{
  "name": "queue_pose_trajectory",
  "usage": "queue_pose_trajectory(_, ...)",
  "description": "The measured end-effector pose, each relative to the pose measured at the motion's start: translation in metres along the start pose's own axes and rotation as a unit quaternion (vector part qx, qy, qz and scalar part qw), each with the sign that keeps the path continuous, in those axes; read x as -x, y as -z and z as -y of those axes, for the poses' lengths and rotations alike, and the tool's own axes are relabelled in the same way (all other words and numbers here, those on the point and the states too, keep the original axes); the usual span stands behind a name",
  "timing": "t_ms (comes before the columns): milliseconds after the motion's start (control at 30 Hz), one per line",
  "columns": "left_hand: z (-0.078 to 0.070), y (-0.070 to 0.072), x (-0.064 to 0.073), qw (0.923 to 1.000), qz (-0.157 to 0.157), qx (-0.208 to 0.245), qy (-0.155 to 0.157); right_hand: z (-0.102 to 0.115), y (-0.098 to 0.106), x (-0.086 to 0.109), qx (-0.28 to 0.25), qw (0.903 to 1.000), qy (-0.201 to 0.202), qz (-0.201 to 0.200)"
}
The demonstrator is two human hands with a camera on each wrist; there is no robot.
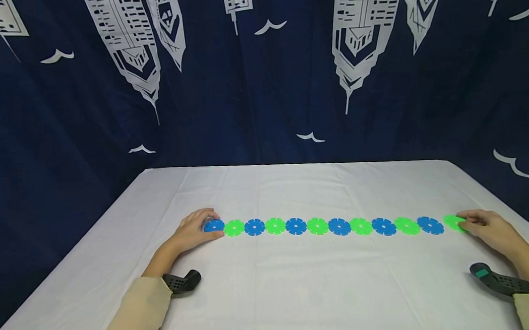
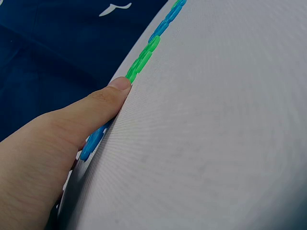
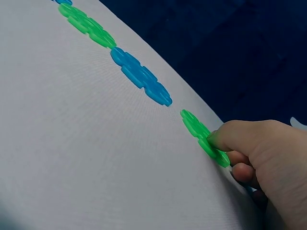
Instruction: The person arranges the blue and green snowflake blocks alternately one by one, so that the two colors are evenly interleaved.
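A row of flat, notched plastic discs, blue and green by turns, runs across the white table. At its left end is a blue disc (image 1: 214, 225), held at its edges between the thumb and fingers of my left hand (image 1: 191, 231); in the left wrist view the thumb tip reaches the neighbouring green disc (image 2: 143, 60). My right hand (image 1: 493, 229) pinches the green disc (image 1: 452, 222) at the right end. A small gap parts this green disc from the nearest blue disc (image 3: 141, 76). Fingers partly cover both end discs.
The white tablecloth (image 1: 290, 289) spreads in front of and behind the row. A dark blue curtain (image 1: 251, 100) with pale printed towers and birds hangs behind the table. Black wrist devices (image 1: 183, 282) sit on both wrists, by beige sleeves (image 1: 134, 314).
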State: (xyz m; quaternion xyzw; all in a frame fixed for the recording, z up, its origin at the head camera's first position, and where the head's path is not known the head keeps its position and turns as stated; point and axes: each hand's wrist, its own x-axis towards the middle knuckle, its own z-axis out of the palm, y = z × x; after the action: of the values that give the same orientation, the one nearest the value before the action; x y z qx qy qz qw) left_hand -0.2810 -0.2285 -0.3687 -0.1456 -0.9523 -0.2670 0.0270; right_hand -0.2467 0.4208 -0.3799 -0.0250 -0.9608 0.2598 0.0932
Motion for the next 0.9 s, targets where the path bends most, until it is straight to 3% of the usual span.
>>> queue_pose_trajectory(400, 0.0, 0.0005, 0.0001, 1.0, -0.004, 0.002, 0.002, 0.0053, 0.0007, -0.0009, 0.008, 0.9999, 0.006, 0.008)
queue_pose_trajectory(900, -0.0001, 0.0004, 0.0007, 0.9999, -0.007, 0.007, -0.005, 0.0073, -0.0014, 0.0, 0.021, 0.9997, 0.0, -0.01)
